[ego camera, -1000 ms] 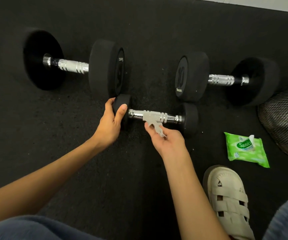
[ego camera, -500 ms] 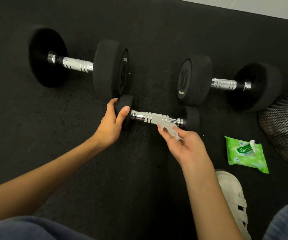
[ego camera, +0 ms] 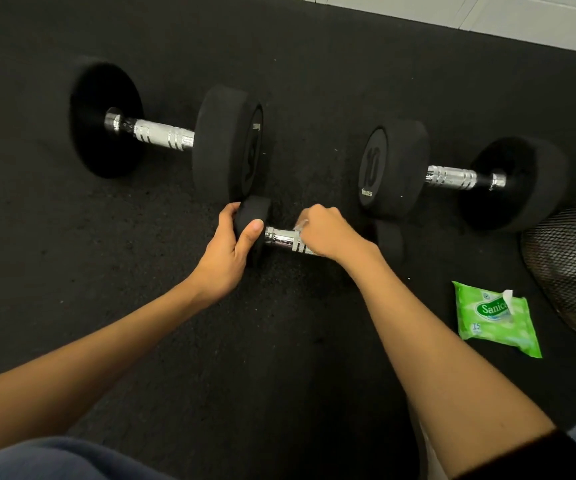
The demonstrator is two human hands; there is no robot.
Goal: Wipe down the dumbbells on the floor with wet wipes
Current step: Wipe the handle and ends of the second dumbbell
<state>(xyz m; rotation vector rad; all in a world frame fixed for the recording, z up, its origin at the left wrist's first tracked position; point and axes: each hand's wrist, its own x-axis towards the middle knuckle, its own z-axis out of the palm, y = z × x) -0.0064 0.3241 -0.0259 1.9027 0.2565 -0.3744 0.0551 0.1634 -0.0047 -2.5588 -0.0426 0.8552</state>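
A small black dumbbell (ego camera: 279,238) with a chrome handle lies on the dark floor mat in the middle. My left hand (ego camera: 225,252) grips its left end weight. Over the handle, my right hand (ego camera: 329,232) is closed with a wet wipe (ego camera: 301,226) pressed against the chrome; only a sliver of the wipe shows. The small dumbbell's right weight is mostly hidden behind my right wrist. Two large dumbbells lie behind: one at the left (ego camera: 165,135), one at the right (ego camera: 452,176).
A green pack of wet wipes (ego camera: 494,320) lies on the mat at the right, its flap open. A black mesh object (ego camera: 574,268) sits at the right edge. White floor tiles (ego camera: 487,15) border the mat at the top right.
My right hand turned over from beneath the handle to on top of it, wrapping the wipe around the chrome. My left hand kept hold of the left weight. The view shifted slightly.
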